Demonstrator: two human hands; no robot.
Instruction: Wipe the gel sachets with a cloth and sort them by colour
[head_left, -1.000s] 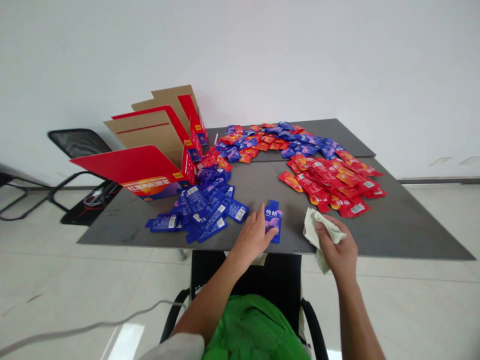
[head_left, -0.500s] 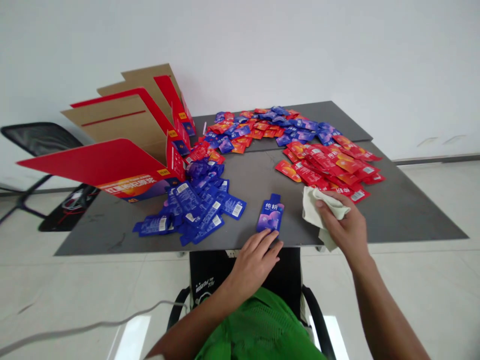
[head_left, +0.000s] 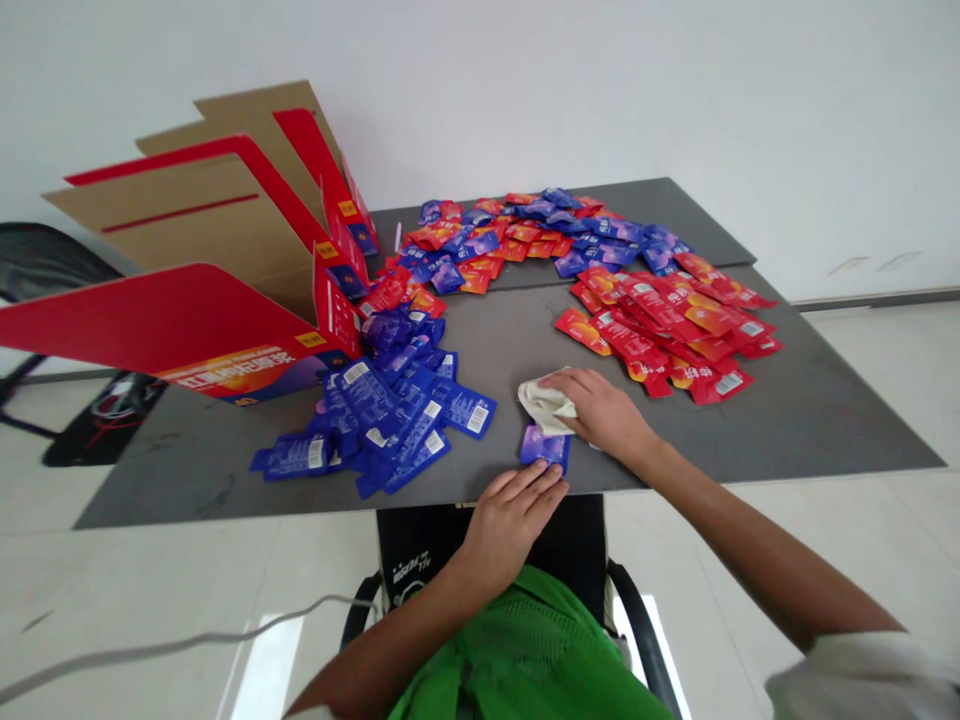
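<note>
A single blue-purple pouch [head_left: 543, 450] lies flat near the table's front edge. The fingers of my left hand [head_left: 514, 510] are stretched out, and their tips press on the pouch's near end. My right hand [head_left: 604, 412] is closed on a pale cloth [head_left: 541, 402], which lies over the pouch's far end and hides it. Left of my hands is a loose pile of blue pouches [head_left: 397, 410], many with barcodes facing up. A heap of red pouches [head_left: 675, 325] lies beyond my right hand.
Open red cardboard boxes [head_left: 225, 370] stand at the left of the grey table [head_left: 817, 420], flaps raised. Mixed red and blue pouches [head_left: 510, 235] spread along the back. A black chair [head_left: 487, 545] is at the front edge, and a grey cable [head_left: 187, 640] crosses the floor.
My right hand has moved left with the cloth, from beside the pouch onto its far end. My left hand stays on the near end. The view has shifted slightly.
</note>
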